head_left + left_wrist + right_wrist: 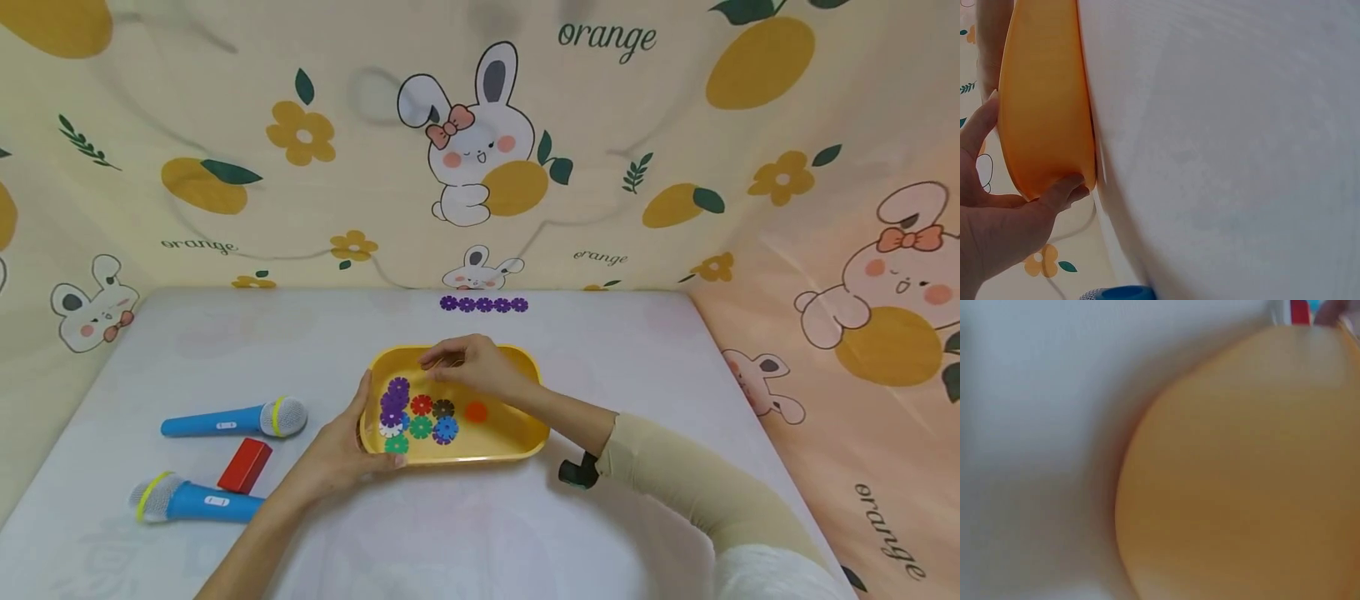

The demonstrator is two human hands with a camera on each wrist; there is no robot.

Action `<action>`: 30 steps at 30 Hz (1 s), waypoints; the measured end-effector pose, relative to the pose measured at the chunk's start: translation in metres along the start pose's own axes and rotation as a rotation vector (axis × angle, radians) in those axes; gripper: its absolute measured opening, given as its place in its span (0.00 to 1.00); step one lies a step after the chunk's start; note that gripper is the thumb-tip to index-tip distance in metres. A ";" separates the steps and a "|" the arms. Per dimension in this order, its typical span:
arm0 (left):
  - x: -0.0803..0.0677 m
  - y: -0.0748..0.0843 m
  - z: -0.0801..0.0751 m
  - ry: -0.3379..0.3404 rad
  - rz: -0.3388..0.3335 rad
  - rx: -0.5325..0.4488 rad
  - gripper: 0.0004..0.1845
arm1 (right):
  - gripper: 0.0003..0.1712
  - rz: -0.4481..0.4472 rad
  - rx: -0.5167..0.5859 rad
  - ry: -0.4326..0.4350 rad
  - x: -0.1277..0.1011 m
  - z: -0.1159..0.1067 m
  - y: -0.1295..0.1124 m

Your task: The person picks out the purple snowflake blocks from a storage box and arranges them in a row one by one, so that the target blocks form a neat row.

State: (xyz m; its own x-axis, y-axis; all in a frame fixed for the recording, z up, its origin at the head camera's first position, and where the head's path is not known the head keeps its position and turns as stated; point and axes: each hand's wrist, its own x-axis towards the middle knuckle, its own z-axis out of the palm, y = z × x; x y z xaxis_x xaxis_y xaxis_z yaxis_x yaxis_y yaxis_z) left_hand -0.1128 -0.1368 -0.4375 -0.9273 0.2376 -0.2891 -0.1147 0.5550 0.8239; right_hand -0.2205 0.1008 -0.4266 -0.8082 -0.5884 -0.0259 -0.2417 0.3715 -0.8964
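Note:
A yellow tray (pixel 517 446) sits mid-table with several coloured snowflake discs (pixel 420 417) and one orange disc (pixel 476 411) inside. My left hand (pixel 358 433) grips the tray's near-left corner, thumb along the rim. In the left wrist view that hand (pixel 1010 219) wraps the tray's outer wall (pixel 1041 112). My right hand (pixel 444 361) hovers over the tray's far side with fingers bent down together. Anything between them is hidden. The right wrist view is blurred and filled by the tray (pixel 1241 475).
A row of purple discs (pixel 483 304) lies at the table's back edge. Two blue microphones (pixel 232 419) (pixel 195 500) and a red block (pixel 245 465) lie at the left. Cartoon-print cloth walls close the back and both sides.

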 end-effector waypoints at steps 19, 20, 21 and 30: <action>-0.003 -0.002 -0.001 -0.009 0.043 0.012 0.67 | 0.15 -0.022 -0.162 -0.099 0.017 0.064 0.011; -0.003 -0.002 -0.001 -0.007 0.044 0.014 0.67 | 0.15 -0.031 -0.183 -0.092 0.017 0.066 0.011; -0.003 -0.001 -0.001 -0.006 0.046 0.015 0.67 | 0.15 -0.037 -0.202 -0.085 0.018 0.068 0.011; -0.003 -0.001 -0.002 -0.002 0.032 0.016 0.67 | 0.13 -0.051 -0.298 -0.040 0.016 0.078 0.007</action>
State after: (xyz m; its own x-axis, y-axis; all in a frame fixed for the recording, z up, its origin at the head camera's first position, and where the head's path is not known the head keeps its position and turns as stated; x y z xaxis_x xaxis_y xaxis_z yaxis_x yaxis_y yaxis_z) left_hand -0.1112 -0.1398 -0.4361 -0.9298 0.2572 -0.2635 -0.0788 0.5600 0.8248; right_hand -0.1937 0.0380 -0.4676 -0.7704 -0.6375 -0.0075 -0.4332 0.5320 -0.7276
